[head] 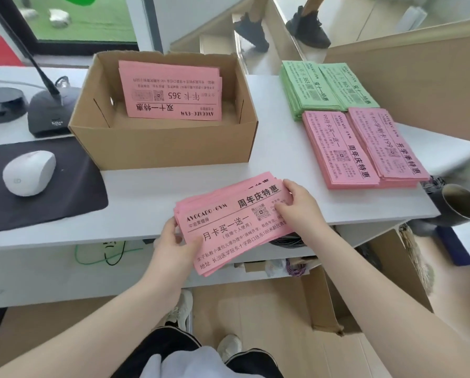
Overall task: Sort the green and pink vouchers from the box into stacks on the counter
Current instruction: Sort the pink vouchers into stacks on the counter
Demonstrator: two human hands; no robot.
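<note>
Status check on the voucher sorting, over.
Left hand and right hand both grip a pink bundle. More pink in the box. Four stacks on counter. Path unobstructed.

White counter [135,184], cardboard box [157,143], green stacks [323,88], pink stacks [364,151], mouse pad [65,192], microphone base [51,113]

At six o'clock the left hand [175,242] covers the held pink vouchers' [236,222] near corner, and the right hand [300,207] hides their right-hand print. At three o'clock the metal cup [462,204] runs off the edge. Fine print on the green stacks [323,87] at one o'clock is too small to read.
</note>
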